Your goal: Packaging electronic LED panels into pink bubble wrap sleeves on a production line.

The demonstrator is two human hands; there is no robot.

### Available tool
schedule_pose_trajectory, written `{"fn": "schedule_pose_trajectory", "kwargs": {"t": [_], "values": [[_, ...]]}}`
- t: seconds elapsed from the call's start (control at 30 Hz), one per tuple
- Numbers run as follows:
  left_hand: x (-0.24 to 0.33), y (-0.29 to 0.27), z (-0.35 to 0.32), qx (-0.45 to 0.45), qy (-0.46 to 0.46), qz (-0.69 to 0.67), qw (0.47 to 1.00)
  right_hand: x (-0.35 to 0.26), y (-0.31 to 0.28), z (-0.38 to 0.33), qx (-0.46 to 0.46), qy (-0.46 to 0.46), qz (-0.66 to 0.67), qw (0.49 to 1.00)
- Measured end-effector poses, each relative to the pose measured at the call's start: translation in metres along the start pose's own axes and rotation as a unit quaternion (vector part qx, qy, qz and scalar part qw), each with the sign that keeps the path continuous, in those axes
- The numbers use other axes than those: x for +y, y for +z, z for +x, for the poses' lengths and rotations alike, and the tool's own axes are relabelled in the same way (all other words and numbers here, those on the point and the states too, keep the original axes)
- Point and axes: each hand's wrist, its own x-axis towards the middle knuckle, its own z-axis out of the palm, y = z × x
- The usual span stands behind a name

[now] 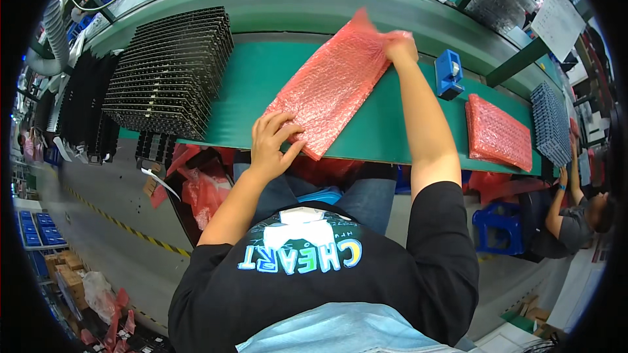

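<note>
A long pink bubble-wrap bag (333, 85) lies slantwise on the green work surface in front of me. My right hand (401, 48), at the bag's far right end, is closed round its bunched edge. Beside that hand a loose flap of the bag sticks up, a little blurred. At the near left corner, my left hand (271, 140) rests with its fingers spread and their tips touching the plastic. Whether anything is inside the bag I cannot tell.
Black slotted trays (170, 72) stand in a tall stack at the left. To the right are a blue tape dispenser (449, 74), a pile of folded pink bubble bags (498, 132) and a grey-blue stack (551, 124). Another person (575, 219) sits beyond a blue stool (498, 229).
</note>
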Motion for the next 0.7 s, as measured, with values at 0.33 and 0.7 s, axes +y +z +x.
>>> {"fn": "schedule_pose_trajectory", "kwargs": {"t": [0.33,0.7], "values": [[-0.005,0.000,-0.003,-0.021,-0.026,-0.001,0.999,0.001,-0.037,0.020,-0.279,0.008,0.437,0.855],[-0.005,0.005,-0.001,-0.008,-0.065,-0.008,0.998,0.036,0.030,0.069,-0.117,0.056,0.036,0.991]]}}
